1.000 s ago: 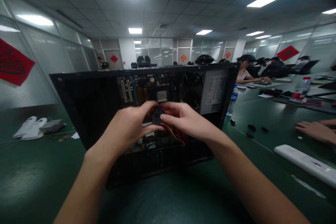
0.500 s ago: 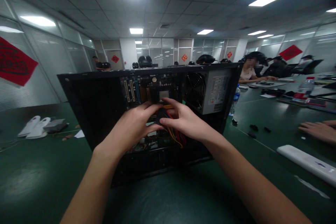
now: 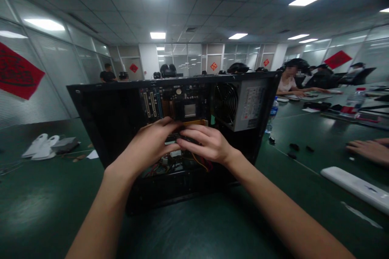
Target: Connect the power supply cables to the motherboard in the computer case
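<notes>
The person's left hand [image 3: 150,141] and right hand [image 3: 206,143] are reaching into the open computer case [image 3: 100,121], which is standing on the green desk [image 3: 197,230] with its open side facing the camera. The two hands are meeting fingertip to fingertip in the middle of the case, and both are pinching a small dark part [image 3: 180,137] between thumbs and fingers; what kind of part it is cannot be told. The part is sitting just below the motherboard [image 3: 182,101] and above a tangle of red and yellow wires [image 3: 204,162]. A fan [image 3: 225,103] and the grey power supply [image 3: 252,103] are showing to the right of the hands. Beyond the case, a water bottle [image 3: 272,114] is standing on the desk, a long white bar [image 3: 355,188] is lying further right, and another person's hand [image 3: 364,149] is resting flat near it.
</notes>
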Demonstrator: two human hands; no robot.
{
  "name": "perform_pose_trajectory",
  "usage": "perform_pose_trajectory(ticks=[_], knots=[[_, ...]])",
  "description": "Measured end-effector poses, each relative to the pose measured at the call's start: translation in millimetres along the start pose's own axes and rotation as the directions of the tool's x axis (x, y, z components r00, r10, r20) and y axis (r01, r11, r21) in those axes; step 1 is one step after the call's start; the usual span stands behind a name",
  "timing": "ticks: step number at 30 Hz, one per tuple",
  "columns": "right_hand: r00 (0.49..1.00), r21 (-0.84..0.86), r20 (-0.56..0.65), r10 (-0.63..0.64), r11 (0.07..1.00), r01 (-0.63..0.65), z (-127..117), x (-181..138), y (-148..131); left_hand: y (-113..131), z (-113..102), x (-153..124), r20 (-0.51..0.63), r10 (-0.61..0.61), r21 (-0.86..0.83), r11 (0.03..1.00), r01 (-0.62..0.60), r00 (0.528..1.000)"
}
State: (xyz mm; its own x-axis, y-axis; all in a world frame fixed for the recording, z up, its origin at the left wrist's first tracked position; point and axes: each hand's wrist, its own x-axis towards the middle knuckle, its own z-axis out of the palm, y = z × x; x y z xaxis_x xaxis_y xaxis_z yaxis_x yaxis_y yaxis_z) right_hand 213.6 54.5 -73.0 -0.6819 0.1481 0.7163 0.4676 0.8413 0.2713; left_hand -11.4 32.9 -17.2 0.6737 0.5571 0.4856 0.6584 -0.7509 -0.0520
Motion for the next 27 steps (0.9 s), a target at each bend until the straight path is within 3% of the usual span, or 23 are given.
perform_pose_trajectory(ticks=[3,5,7,11,16,20,27], knots=[[0.999,-0.111,-0.051,0.014,0.994,-0.02,5,-4,5,4,6,3,-0.012,-0.142,0.059,0.988,0.143,0.99],[0.994,-0.208,-0.057,0.097,0.972,-0.107,9,-7,10,7,16,6,-0.029,-0.288,0.084,0.954,0.289,0.957],[0.977,-0.283,-0.008,0.212,0.937,-0.206,13,-8,16,7,29,9,-0.004,-0.377,-0.002,0.926,0.377,0.926],[0.914,-0.371,0.212,0.345,0.894,-0.252,21,-1,24,3,59,16,0.107,-0.384,-0.253,0.881,0.399,0.917],[0.844,-0.338,0.445,0.3,0.929,-0.152,32,1,35,-2,90,19,0.235,-0.442,-0.319,0.807,0.498,0.866],[0.82,-0.349,0.466,0.331,0.921,-0.173,40,-6,37,-3,103,20,0.263,-0.47,-0.293,0.793,0.534,0.842],[0.814,-0.35,0.471,0.34,0.919,-0.182,40,-6,34,2,99,21,0.276,-0.527,-0.156,0.801,0.578,0.804]])
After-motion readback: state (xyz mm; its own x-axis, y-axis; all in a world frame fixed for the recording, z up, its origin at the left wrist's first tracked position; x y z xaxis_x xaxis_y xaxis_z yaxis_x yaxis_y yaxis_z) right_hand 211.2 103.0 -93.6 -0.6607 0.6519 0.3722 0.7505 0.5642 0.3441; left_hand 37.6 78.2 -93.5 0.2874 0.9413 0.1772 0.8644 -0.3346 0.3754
